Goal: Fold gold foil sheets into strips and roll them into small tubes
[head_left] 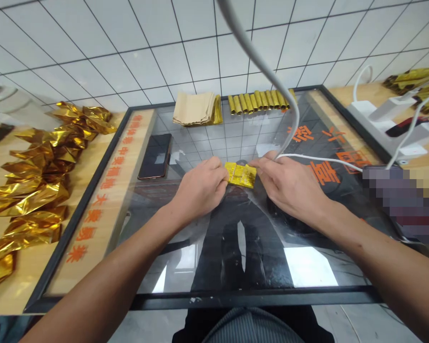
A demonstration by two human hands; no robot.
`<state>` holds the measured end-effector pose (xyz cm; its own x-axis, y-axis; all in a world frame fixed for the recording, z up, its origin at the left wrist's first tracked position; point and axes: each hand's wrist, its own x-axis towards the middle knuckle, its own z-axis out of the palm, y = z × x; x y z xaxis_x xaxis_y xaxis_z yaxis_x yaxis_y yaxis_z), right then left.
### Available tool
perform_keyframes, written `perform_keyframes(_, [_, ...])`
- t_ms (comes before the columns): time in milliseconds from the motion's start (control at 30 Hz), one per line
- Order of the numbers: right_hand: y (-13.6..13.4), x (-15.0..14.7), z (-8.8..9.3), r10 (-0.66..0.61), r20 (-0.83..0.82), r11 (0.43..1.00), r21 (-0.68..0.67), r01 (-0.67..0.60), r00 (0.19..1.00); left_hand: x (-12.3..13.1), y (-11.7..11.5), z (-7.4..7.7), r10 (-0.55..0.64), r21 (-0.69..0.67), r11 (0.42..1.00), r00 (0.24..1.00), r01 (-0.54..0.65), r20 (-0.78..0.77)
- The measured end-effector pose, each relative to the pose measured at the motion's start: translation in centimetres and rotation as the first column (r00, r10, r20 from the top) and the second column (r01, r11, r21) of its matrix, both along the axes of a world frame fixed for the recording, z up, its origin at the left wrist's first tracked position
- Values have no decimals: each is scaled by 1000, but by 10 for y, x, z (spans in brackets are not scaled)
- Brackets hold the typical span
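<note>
A small sheet of gold paper (240,175) lies between my two hands over the middle of the glass tabletop (157,205). Its left edge is pinched by my left hand (204,185), whose fingers are curled in. My right hand (286,183) grips the upper right corner of the same sheet, thumb and fingers closed together. The sheet looks partly folded, with a crease near its top edge. Beyond it, a row of rolled gold paper tubes (259,101) rests along the far frame, beside a stack of brown-backed paper sheets (193,108).
Folded gold foil shapes (39,176) line the left side. A dark phone (155,156) lies left on the glass. At right are a white power strip (389,114), a second phone (400,205) and more gold rolls (418,88). A thick cable (260,57) hangs in front.
</note>
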<state>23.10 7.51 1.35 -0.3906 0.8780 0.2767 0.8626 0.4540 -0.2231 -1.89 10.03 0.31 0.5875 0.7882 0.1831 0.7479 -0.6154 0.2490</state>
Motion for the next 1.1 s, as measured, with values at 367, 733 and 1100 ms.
perform_keyframes(367, [-2, -1, -3, 153, -46, 985, -74, -156, 987, 4, -8, -4, 103, -103, 990, 990, -94, 95])
perform_keyframes(733, [1, -1, -4, 224, 55, 972, -79, -220, 973, 6, -11, -6, 56, -64, 997, 996, -52, 73])
perform_keyframes(1100, [2, -2, -6, 194, 21, 974, -122, -191, 981, 3, -11, -9, -31, -35, 999, 994, 35, 101])
